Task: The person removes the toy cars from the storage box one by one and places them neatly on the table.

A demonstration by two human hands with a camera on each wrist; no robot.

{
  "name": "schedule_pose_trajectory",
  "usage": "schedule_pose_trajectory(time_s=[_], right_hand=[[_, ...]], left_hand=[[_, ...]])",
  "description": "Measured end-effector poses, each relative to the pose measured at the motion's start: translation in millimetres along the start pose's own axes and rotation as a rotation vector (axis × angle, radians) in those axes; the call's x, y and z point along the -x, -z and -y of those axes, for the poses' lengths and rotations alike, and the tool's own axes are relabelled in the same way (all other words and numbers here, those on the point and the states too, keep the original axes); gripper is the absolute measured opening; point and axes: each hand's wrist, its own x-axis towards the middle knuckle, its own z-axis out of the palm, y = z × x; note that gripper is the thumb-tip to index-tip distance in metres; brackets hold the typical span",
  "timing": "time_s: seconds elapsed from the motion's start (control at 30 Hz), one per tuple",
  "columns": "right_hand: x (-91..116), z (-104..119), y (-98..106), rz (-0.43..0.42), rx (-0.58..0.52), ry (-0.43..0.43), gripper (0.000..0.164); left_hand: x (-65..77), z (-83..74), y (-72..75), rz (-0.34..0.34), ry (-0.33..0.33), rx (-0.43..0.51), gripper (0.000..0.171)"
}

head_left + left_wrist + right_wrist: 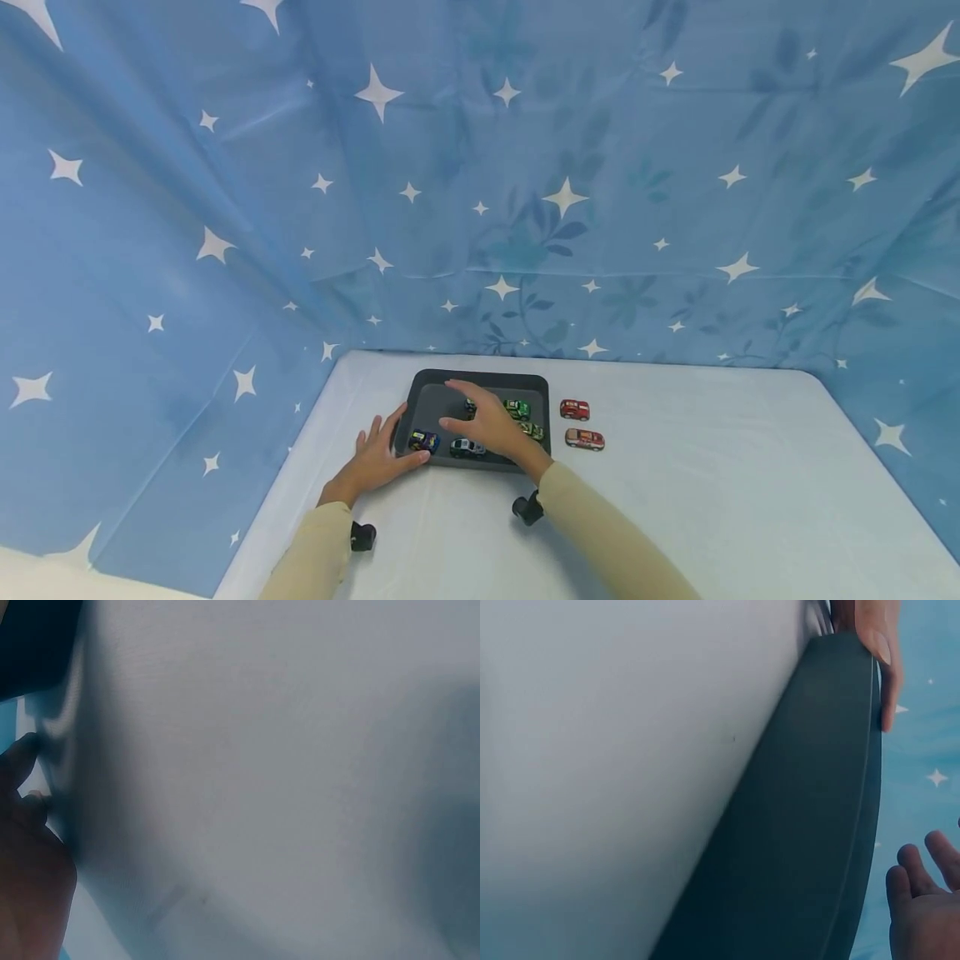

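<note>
A dark grey tray (480, 377) lies on the white table with several toy cars inside. My left hand (378, 462) rests against its near left corner, fingers spread along the left side and thumb at the front rim. Over the middle of the tray hovers my right hand (487, 421), thumb and fingers apart, holding nothing. Near the left thumb sits a purple and yellow toy car (424, 441); a white and black toy car (468, 448) stands to its right. A green toy car (517, 408) and a camouflage toy car (532, 430) are farther right. Another toy car (470, 406) is partly hidden by the right hand.
Two red toy cars, one behind (575, 409) and one nearer (585, 439), stand on the table (712, 467) just right of the tray. A blue curtain (450, 225) with white stars surrounds the table's back and sides.
</note>
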Motion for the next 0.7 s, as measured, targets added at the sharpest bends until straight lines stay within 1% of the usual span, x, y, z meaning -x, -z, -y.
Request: schedule_pose_trajectory(time_s=[0.2,0.37,0.5,0.7], right_hand=[[-6,4,-15,-0.008,-0.019,-0.011,0.068],[-10,7,-29,0.016,-0.059,-0.012,0.063],[-13,8,-38,0.027,-0.079,-0.027,0.06],[-18,11,-47,0.053,-0.08,-0.069,0.057]], left_hand=[[-0.7,-0.5,1.4,0.008,-0.018,0.029,0.103],[-0.4,1.1,3.4,-0.001,-0.018,0.021,0.104],[-0.3,2.5,1.8,0.004,-0.017,0.017,0.105],[-1.0,3.1,1.4,-0.007,-0.027,0.012,0.106]])
